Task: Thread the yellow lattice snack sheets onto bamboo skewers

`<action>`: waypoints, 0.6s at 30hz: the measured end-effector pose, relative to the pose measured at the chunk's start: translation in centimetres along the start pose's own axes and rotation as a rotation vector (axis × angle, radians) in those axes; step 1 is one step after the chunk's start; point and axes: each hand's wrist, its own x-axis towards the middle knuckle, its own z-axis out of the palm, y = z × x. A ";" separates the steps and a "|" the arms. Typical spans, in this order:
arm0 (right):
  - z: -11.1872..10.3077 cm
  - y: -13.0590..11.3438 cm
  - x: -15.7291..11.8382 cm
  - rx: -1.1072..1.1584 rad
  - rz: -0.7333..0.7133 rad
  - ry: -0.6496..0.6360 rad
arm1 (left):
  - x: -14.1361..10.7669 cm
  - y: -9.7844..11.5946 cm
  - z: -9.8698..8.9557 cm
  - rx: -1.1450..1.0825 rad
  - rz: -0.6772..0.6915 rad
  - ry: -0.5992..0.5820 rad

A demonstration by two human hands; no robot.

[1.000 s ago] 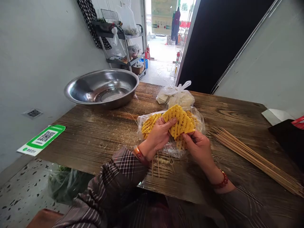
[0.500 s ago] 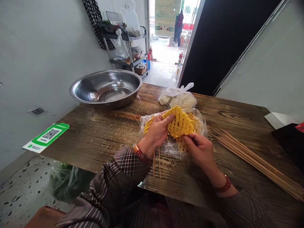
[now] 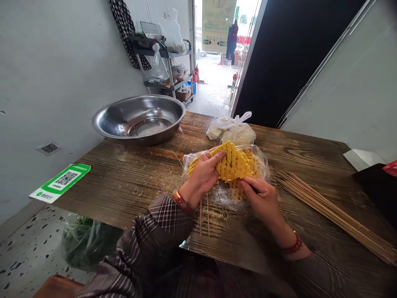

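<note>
Indoors, a dark wooden bench carries a steel basin and bamboo skewers. Above an open plastic bag, the left hand pinches a scored yellow sheet; the right hand's grip presses together at its lower edge, what it holds unclear.
</note>
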 end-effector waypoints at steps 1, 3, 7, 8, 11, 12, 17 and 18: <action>0.0 0.0 0.0 0.005 -0.001 0.006 | 0.0 -0.1 0.0 0.001 -0.005 -0.004; 0.0 -0.1 0.1 0.017 -0.002 0.014 | 0.0 -0.3 0.0 -0.001 -0.016 -0.009; 0.0 -0.3 0.0 0.048 0.041 0.010 | -0.2 -0.6 0.2 -0.011 -0.032 -0.009; 0.1 -0.3 -0.1 0.051 0.059 0.008 | -0.2 -0.7 0.3 -0.008 -0.033 -0.009; 0.1 -0.2 -0.2 0.048 0.102 0.004 | -0.3 -0.9 0.2 0.006 -0.023 -0.023; 0.1 -0.1 -0.2 0.045 0.113 0.002 | -0.3 -1.0 0.2 0.009 -0.018 -0.031; 0.1 0.2 -0.2 0.030 0.155 0.004 | -0.2 -1.2 0.2 0.008 -0.013 -0.050; 0.1 0.2 -0.2 0.027 0.162 0.004 | -0.2 -1.2 0.2 0.008 -0.016 -0.052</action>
